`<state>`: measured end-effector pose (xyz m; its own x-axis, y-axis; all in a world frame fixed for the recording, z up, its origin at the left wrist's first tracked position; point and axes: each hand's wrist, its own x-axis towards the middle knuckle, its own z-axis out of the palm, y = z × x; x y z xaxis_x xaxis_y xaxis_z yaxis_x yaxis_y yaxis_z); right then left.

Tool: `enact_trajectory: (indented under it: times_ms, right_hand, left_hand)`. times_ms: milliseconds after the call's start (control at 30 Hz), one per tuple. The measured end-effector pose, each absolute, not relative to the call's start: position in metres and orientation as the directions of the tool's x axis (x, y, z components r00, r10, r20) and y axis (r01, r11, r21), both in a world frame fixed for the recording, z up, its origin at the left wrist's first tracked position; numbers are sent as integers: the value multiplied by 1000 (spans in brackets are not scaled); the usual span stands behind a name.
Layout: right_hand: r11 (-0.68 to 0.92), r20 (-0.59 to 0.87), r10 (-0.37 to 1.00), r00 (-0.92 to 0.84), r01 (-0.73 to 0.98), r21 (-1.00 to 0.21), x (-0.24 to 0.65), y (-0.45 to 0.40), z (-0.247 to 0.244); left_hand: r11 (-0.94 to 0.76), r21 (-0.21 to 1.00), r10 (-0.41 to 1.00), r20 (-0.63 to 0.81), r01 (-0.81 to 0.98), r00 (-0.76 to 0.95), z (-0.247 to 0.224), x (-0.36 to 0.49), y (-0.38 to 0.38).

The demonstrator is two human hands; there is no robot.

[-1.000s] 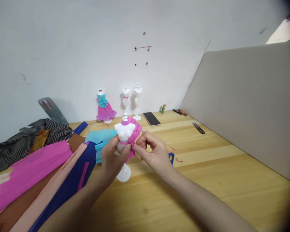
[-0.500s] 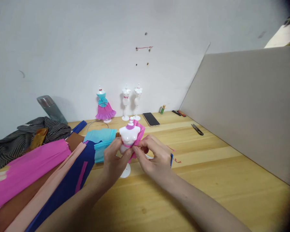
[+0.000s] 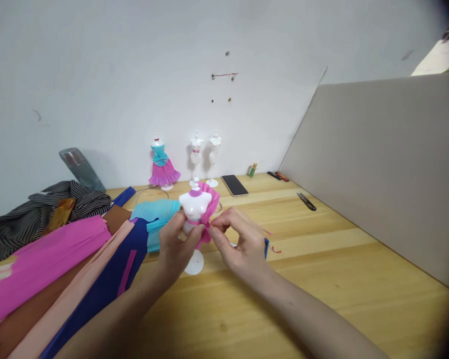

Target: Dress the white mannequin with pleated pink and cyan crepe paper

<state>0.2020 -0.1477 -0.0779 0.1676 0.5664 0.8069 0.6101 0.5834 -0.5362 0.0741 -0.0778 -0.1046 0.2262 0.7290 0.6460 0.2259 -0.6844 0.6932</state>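
Observation:
A small white dress form [image 3: 195, 205] with a purple neck band and a pink waist band stands on its round white base, tilted slightly. My left hand [image 3: 177, 244] is closed around its waist, thumb at the front. A pleated pink crepe paper piece [image 3: 209, 199] fans out along the form's right side, gathered at the waist. My right hand [image 3: 243, 239] pinches thumb and forefinger together at that gathered spot, where a thin reddish strand seems to show between the fingertips; the strand is too small to be sure of.
Crepe paper sheets [image 3: 97, 279] in several colours lie at left beside a striped cloth [image 3: 75, 199] and a bottle [image 3: 82, 169]. Along the wall stand a dressed form [image 3: 163, 169] and two white forms [image 3: 214, 149]. A phone [image 3: 234, 185] and thread snips [image 3: 307, 201] lie on the table.
The dress form has shifted slightly left and turned, so the pink pleats face more forward. My right fingertips have drawn a little away from my left thumb.

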Motion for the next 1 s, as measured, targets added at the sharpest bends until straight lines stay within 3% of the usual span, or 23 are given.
enact_trajectory:
  times_ms: [200,700,767,867,1000]
  right_hand:
    - [535,755,616,223,585,-609,203,-143,-80]
    - [519,685,704,189,521,-677,204,-139,-83]
    - [474,606,758,239,436,-765,204,-136,-84]
    - [381,417,867,274,175,-908,204,-131,-85]
    - [281,254,947,196,-126,-951,207,-126,-85]
  left_hand:
    - [-509,860,845,491,39,212,-110,71,-71]
    - [-506,862,838,497,-22,224,-117,75,-76]
    - [-509,860,836,502,-27,222,-118,75,-76]
    - [-520,853,826,512,-33,236,-119,75,-76]
    - [-552,833,799,541,-38,264,-120,73,-76]
